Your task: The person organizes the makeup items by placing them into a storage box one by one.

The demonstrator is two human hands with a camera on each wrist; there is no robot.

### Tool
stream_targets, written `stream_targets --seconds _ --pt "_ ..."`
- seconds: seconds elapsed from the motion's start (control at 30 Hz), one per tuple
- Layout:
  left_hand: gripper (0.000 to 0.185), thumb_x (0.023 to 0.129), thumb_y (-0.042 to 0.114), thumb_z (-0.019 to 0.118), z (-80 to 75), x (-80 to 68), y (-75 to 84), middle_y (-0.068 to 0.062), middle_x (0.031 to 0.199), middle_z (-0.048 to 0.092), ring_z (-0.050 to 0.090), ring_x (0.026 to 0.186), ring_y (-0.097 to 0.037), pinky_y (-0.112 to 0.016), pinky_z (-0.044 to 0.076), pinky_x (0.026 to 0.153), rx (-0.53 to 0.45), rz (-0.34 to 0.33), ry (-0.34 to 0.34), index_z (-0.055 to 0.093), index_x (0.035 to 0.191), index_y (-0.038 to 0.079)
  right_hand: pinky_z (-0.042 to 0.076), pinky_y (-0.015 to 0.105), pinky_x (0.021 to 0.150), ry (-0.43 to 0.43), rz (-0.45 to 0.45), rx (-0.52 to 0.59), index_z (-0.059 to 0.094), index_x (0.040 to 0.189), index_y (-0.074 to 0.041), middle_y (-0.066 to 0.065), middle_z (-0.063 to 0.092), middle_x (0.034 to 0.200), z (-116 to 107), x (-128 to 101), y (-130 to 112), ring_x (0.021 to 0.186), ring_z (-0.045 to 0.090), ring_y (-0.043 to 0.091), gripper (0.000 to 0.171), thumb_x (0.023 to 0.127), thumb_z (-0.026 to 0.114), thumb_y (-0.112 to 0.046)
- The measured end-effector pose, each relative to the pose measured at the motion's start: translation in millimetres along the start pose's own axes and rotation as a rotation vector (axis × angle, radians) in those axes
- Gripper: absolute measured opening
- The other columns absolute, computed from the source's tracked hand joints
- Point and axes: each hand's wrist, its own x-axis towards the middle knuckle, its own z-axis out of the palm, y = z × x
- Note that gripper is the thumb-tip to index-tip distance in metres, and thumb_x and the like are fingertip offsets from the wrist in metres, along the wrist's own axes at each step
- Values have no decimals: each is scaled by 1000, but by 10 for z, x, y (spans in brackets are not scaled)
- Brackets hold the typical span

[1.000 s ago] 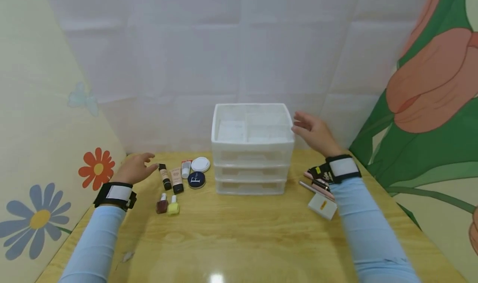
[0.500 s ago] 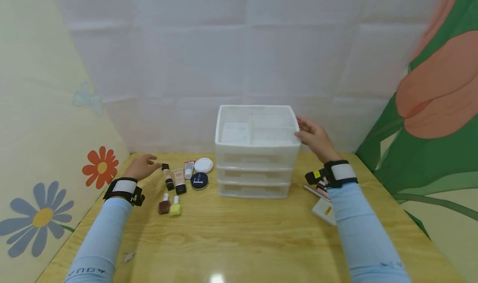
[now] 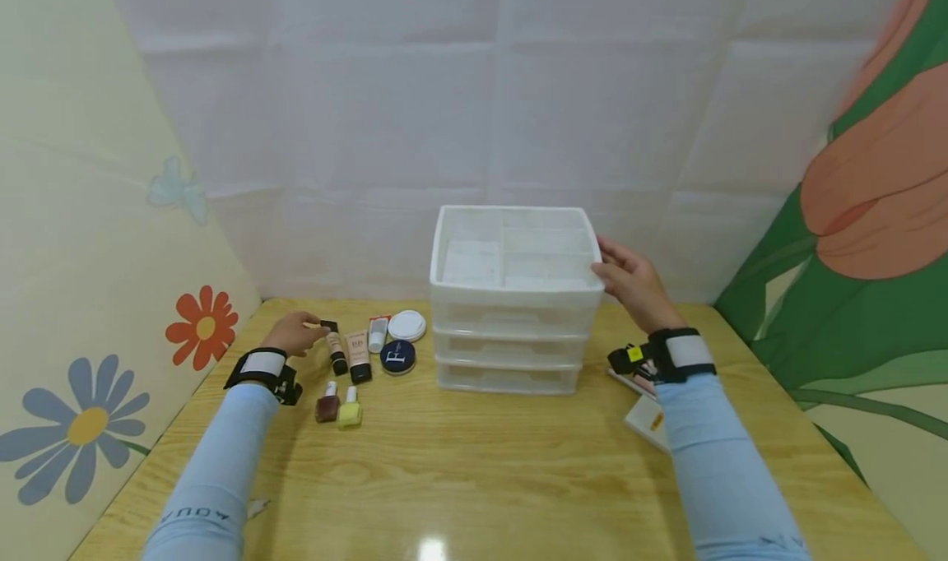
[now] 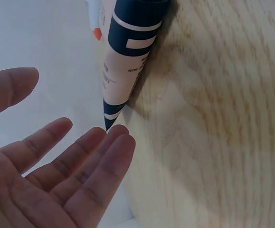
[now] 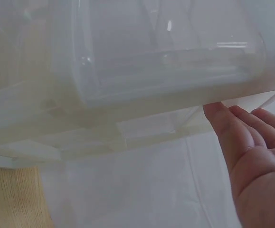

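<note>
A white plastic drawer unit (image 3: 516, 306), with a divided open tray on top, stands at the back of the table. My right hand (image 3: 638, 288) touches its right side, the thumb at the top rim and the fingers along the side behind it. On the left, a beige tube with black ends (image 3: 336, 350) lies beside my left hand (image 3: 292, 335). The left wrist view shows that hand with spread fingers (image 4: 99, 183), their tips right at the narrow end of the tube (image 4: 120, 71). A BB cream tube (image 3: 359, 351) lies just to the right of it.
Near the tubes are a small white tube (image 3: 378, 335), a white round compact (image 3: 407, 325) and a navy compact (image 3: 398, 358). Dark red (image 3: 327, 405) and yellow (image 3: 350, 411) nail polish bottles stand in front. A white box (image 3: 647, 421) and slim pink sticks (image 3: 633, 382) lie under the right forearm.
My right hand has come down and inward onto the drawer unit's right rim. The left hand has moved slightly right, its fingertips now overlapping the beige tube's top end. The view has shifted slightly.
</note>
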Motion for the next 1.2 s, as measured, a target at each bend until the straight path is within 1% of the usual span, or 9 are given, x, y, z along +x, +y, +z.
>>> stream_targets --seconds 0.2,0.4,0.47,0.53,0.63,0.7,0.9,1.03,1.2 --pt "57 86 28 54 92 89 -43 -31 117 43 55 90 -37 -35 51 62 -43 -64 -29 36 127 -8 47 23 78 -21 -10 21 30 136 -6 15 31 138 -4 -35 13 106 49 17 54 89 53 -17" --pt "60 84 26 56 164 177 -40 -32 111 48 61 67 -26 -33 51 55 -46 -118 -20 37 124 -14 46 24 80 -17 5 15 31 137 -10 12 29 139 -1 -47 3 110 47 19 53 89 52 -18" --pt "52 83 27 57 190 197 -17 -30 102 54 60 60 -22 -33 50 52 -30 -144 -16 46 115 -13 46 24 80 -22 11 7 31 137 -11 11 29 140 1 -56 -13 112 45 20 53 89 52 -19" --pt "40 82 27 58 225 225 -5 -25 88 59 59 56 -20 -32 49 50 -4 -168 -15 56 97 -10 46 24 80 -30 15 -5 30 137 -11 11 28 140 -2 -66 -18 113 44 22 53 90 51 -19" --pt "32 81 28 59 261 255 15 -13 65 59 56 54 -20 -30 45 48 32 -203 -20 58 71 -3 46 24 80 -40 16 2 30 137 -11 10 29 140 2 -82 -15 114 43 23 52 90 50 -18" --pt "32 80 28 60 278 274 15 -9 58 57 54 53 -21 -30 43 48 51 -205 -17 58 65 0 46 24 80 -43 10 17 30 137 -10 10 28 140 6 -94 -4 115 42 23 52 90 50 -17" --pt "30 78 25 62 326 295 -16 -10 58 58 55 50 -20 -29 45 47 14 -222 -8 60 75 -5 46 25 81 -44 -8 60 30 137 -6 12 29 139 36 -110 14 115 42 23 51 90 50 -14" --pt "34 77 23 62 348 327 -68 -13 62 59 56 50 -19 -29 46 48 -12 -243 0 58 84 -10 46 25 81 -37 -2 48 31 137 -7 11 29 139 63 -92 19 116 42 23 51 90 50 -15" --pt "36 75 22 61 361 357 -129 -16 66 59 58 50 -20 -30 47 48 -46 -235 15 57 88 -11 45 25 81 -31 -1 42 31 137 -9 10 30 139 78 -84 27 116 41 23 52 90 51 -17"
